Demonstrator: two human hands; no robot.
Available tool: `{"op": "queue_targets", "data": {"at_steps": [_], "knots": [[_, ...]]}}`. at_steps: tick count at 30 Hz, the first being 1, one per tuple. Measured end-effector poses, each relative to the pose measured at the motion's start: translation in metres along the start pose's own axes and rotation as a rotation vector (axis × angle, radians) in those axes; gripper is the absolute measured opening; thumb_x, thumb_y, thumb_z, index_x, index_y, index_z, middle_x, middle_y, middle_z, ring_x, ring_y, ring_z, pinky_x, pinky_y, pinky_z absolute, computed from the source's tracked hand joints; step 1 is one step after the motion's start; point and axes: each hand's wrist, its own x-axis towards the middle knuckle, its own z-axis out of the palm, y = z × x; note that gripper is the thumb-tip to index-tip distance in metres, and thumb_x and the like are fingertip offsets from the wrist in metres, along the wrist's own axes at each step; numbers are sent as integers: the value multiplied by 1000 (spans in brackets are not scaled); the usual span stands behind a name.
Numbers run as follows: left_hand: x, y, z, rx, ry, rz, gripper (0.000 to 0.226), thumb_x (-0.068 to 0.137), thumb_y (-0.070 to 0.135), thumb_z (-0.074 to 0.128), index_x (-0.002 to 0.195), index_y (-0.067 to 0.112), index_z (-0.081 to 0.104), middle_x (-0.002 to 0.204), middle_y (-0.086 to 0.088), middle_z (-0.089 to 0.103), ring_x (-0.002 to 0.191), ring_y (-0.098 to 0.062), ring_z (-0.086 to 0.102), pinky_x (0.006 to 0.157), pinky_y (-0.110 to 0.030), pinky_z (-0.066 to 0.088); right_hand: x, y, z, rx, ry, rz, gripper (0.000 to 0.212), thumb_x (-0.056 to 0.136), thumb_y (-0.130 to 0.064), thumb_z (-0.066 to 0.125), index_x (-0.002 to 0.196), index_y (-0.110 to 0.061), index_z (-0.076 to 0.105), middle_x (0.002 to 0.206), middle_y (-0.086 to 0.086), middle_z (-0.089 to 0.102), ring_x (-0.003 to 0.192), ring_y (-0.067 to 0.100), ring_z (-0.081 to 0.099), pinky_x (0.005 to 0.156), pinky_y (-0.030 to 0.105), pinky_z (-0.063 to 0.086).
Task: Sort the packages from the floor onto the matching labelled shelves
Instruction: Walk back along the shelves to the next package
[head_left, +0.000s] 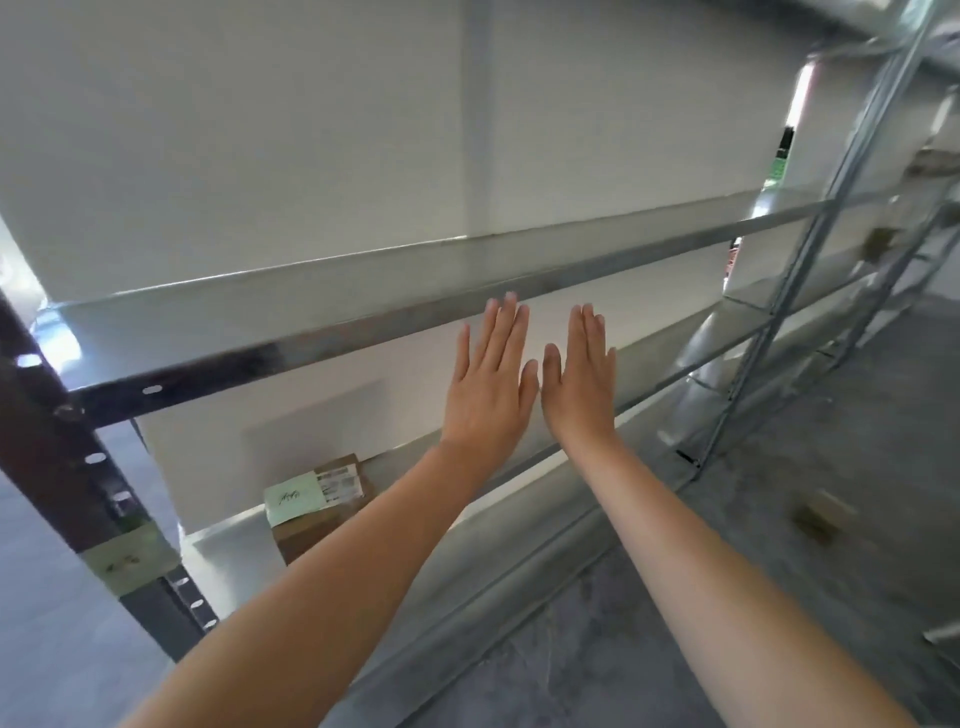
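Left hand and right hand both flat and empty, fingers straight – one package on the lower shelf, a blurry package out on the floor – easy to misread its label and shelve it wrong

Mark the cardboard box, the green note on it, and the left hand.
cardboard box (304, 538): head view, brown front face.
green note (291, 500): head view, middle of the paper.
left hand (488, 387): head view, back of the hand.
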Motion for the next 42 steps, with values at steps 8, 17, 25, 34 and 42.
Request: {"op": "queue_targets", "data": {"at_steps": [8,17,25,34,42], "knots": [[75,82,11,14,111,90,62,108,34,24,161,10,3,169,-4,-5,154,-15,-12,126,-43,-8,43,38,-117,-217,254,-29,62,110,-43,18,165,-16,5,174,0,0,160,14,-3,130,42,-4],[114,204,98,-2,30,226,60,108,35,17,160,11,1,169,-5,-4,156,-21,-5,127,-47,2,48,175,-221,-420,425,76,58,111,-35,22,165,-15,11,174,1,10,160,14,5,131,47,5],[155,327,184,-105,3,350,65,105,44,11,161,12,12,169,-7,7,156,-22,4,127,-48,3,56,299,-295,-584,413,214,61,111,-40,18,165,-15,4,174,1,3,160,14,-1,130,46,-1],[162,405,253,-184,-59,428,63,106,42,17,161,11,11,170,-6,6,156,-21,3,127,-47,4,50,388,-337,-636,444,320,62,111,-42,20,165,-15,7,174,0,6,160,15,0,131,47,1],[180,453,320,-345,-143,519,64,105,45,12,161,13,9,170,-3,3,156,-17,-3,127,-42,-6,54,449,-350,-661,417,423,62,110,-43,21,165,-16,8,174,0,8,160,14,0,130,44,-1]]}}
